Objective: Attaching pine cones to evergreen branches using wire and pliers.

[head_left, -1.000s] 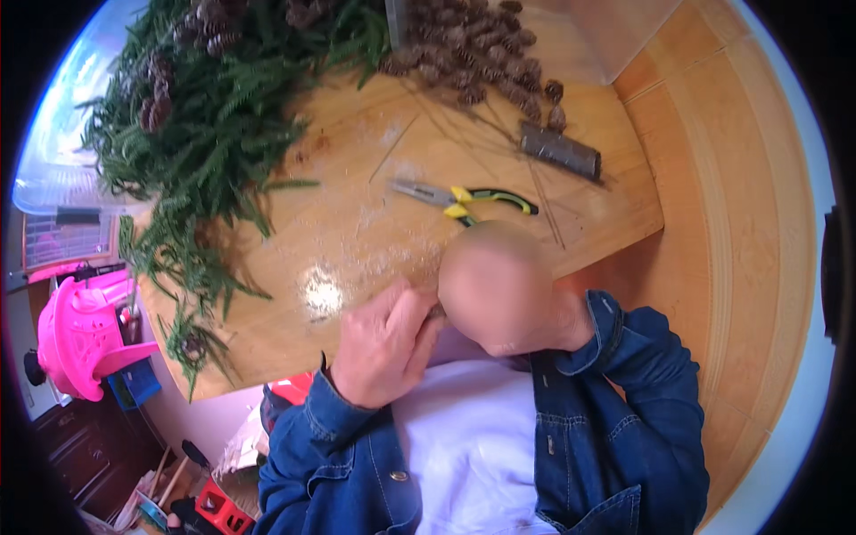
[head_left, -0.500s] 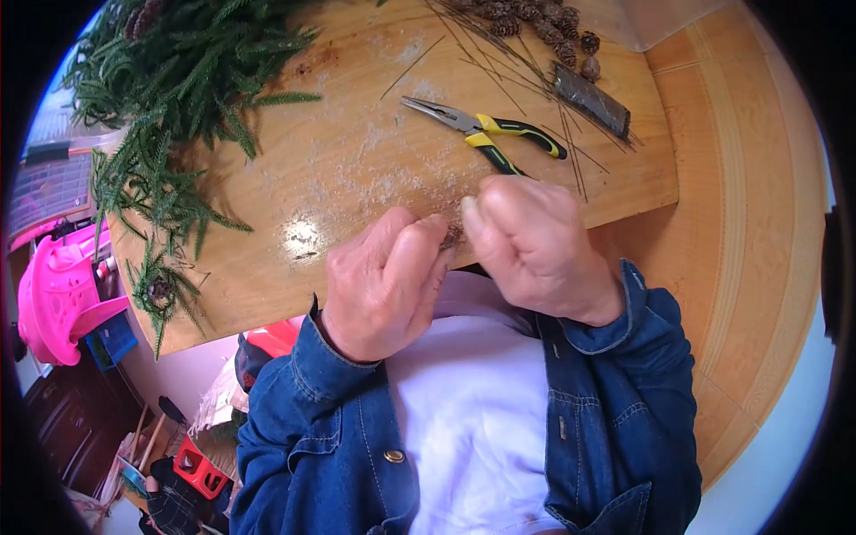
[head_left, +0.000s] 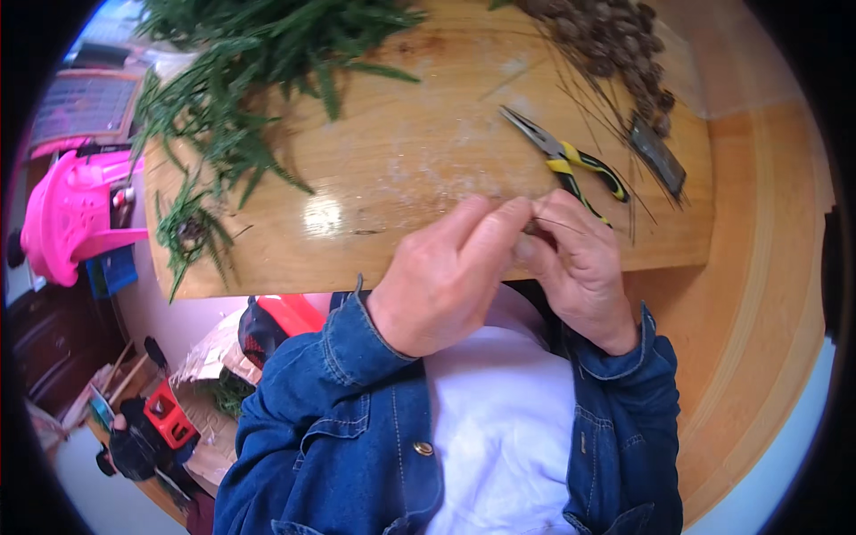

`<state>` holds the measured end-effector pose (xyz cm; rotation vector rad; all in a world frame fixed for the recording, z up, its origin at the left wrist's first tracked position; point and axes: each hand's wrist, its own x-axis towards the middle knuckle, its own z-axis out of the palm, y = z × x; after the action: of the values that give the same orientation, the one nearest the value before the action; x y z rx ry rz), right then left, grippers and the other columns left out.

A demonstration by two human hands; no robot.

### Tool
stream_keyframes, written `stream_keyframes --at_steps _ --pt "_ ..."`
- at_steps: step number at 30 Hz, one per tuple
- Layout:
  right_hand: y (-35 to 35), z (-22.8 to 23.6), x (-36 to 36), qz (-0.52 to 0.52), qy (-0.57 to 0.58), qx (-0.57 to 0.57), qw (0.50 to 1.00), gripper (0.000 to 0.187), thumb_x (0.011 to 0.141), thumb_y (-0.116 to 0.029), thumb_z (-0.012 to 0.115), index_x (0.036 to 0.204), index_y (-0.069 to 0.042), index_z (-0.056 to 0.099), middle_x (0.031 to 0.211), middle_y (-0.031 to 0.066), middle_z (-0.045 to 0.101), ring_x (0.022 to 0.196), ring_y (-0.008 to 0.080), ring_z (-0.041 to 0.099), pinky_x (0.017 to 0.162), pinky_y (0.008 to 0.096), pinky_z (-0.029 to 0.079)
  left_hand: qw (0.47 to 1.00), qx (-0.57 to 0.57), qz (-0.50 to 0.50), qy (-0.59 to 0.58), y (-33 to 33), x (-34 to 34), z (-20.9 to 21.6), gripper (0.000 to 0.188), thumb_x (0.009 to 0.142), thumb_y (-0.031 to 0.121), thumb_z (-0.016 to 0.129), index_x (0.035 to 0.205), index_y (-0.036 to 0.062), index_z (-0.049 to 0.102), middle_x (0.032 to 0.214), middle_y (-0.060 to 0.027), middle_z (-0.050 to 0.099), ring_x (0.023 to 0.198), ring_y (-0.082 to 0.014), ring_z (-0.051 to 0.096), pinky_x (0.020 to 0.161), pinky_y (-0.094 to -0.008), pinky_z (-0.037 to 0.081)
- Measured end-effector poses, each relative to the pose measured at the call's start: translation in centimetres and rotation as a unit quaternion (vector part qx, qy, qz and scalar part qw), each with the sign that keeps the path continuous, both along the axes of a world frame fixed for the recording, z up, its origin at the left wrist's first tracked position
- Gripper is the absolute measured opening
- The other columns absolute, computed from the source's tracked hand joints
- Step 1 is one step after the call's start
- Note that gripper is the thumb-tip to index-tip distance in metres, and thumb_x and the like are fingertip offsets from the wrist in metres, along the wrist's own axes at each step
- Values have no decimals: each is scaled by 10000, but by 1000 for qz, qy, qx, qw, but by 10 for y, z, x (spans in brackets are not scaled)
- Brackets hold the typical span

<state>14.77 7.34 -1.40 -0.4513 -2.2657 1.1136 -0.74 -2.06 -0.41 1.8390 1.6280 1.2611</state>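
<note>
My left hand and my right hand meet at the table's near edge, both closed with fingertips together. Between them shows a bit of a small brown pine cone, mostly covered by the fingers. A thin dark wire runs from it across my right fingers. Just beyond the right hand lie long-nose pliers with yellow and black handles, jaws pointing up and left. More thin wires are strewn beyond the pliers, beside a heap of pine cones.
Green artificial-looking fir branches cover the far left of the wooden table, which carries pale debris. A dark flat packet lies near its right edge. On the left stand a pink plastic seat and, lower, an open cardboard box.
The view has shifted, so the table items appear farther right. My hands have come closer together, the right one turning from a fist to a fingertip grip, and a wire now shows across its fingers.
</note>
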Motion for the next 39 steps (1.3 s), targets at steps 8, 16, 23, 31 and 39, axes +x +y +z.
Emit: stream_keyframes --at_steps 8,16,23,31,39 --pt "-8 20 -15 -48 9 -212 976 172 801 70 622 966 29 595 861 69 595 697 72 530 589 201 434 991 -69 105 -36 -30 -37 32 375 821 -37 563 1194 -55 523 1022 -148 622 752 -160 598 662 -276 484" --pt "-7 15 -5 -12 48 -209 977 194 858 53 510 1052 38 513 1001 145 584 672 65 499 546 167 437 896 -45 386 216 -51 -162 30 325 817 15 596 1141 9 575 954 -106 630 746 -161 594 629 -272 480" --pt "-8 19 0 -5 11 -147 989 214 831 78 519 1041 46 537 989 133 585 706 69 498 585 178 430 852 -117 370 351 -50 -188 2 259 829 82 599 1074 1 612 896 -104 641 741 -165 596 640 -308 487" --pt "-6 16 3 -13 24 -166 986 235 820 84 529 1051 43 549 964 110 575 782 93 492 689 205 413 909 -19 396 -131 -41 -157 23 219 892 115 599 1062 -18 633 864 -85 685 634 -114 593 559 -249 465" --pt "1 16 4 -32 36 -178 983 226 853 3 573 1074 44 553 994 87 552 780 91 490 676 197 399 868 -33 216 -446 -20 -106 28 250 916 95 566 1110 -60 588 992 -113 673 671 -117 616 561 -230 495"
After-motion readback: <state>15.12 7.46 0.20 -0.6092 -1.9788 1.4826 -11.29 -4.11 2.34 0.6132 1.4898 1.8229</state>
